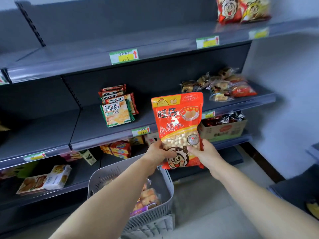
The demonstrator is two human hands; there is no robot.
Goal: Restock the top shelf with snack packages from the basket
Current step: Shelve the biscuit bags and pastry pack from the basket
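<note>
A tall red-orange snack bag point(177, 121) with a cartoon face stands upright in the air above the basket, in front of the middle shelf. My left hand point(159, 153) grips its lower left edge and my right hand point(206, 153) grips its lower right edge. The grey slatted basket point(170, 185) sits below my arms with more snack packs point(147, 197) inside. The top shelf point(155, 42) is mostly bare; two similar red and yellow bags point(241, 9) stand at its far right.
The middle shelf holds green-orange cracker packs point(117, 107) and wrapped cakes point(224, 85). Lower shelves carry a cardboard box point(226, 130) of foil packs, small boxes point(120, 149) and a white biscuit box point(57, 176). A pale wall rises on the right.
</note>
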